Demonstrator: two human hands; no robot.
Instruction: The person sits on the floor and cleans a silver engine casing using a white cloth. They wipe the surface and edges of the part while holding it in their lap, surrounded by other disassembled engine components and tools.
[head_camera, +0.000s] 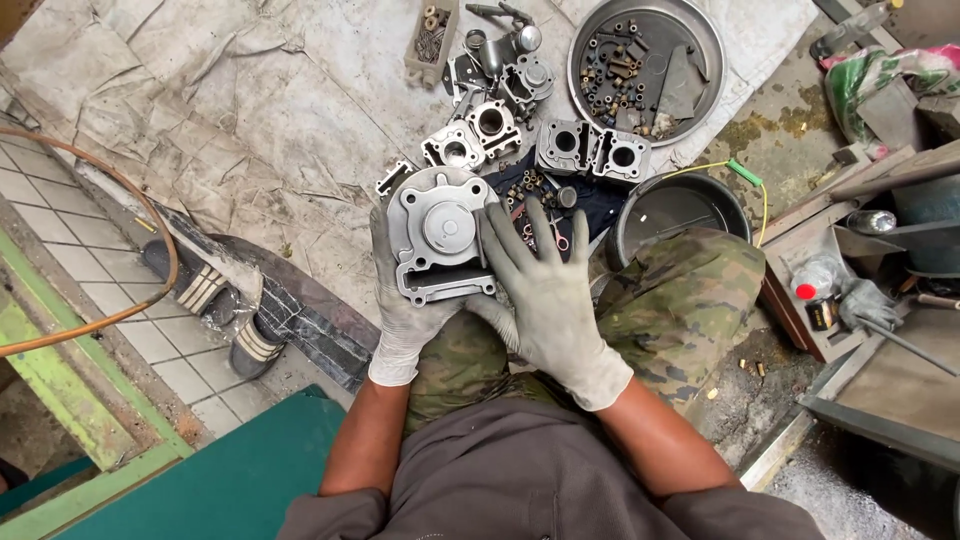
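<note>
Left hand (405, 315), gloved, fingers wrapped round the left edge and underside of a grey cast metal engine part (440, 235), gripping it, centre of frame, held above the lap. Part shows a round boss in the middle and a flanged base toward the bottom. Right hand (545, 290), also gloved, fingers spread flat and released, palm edge touching the right side of the part, not clamped on it. Both hands sit over camouflage trousers (680, 300), knees bent, person seated low.

Just above the hands, on a dark blue cloth (590, 200), small nuts and bolts lie scattered. Beyond it, upper centre, several grey cylinder blocks (590, 150) with round bores rest on a dirty grey tarp (250, 110) spread on the floor. Upper right centre: round metal tray (700, 30) with bolts, nuts and scraps inside. Top centre: small rectangular box (432, 40) of little parts. Right of the hands, a dark empty-looking bowl (690, 190), with a yellow wire and green clip near its rim.

Left of frame: orange hose (150, 215) curving over tiled floor, pair of striped sandals (225, 315) lower left of centre. Green mat (230, 480) bottom left. Right edge: wooden crate clutter, a bottle, tools, too jumbled to tell apart.
</note>
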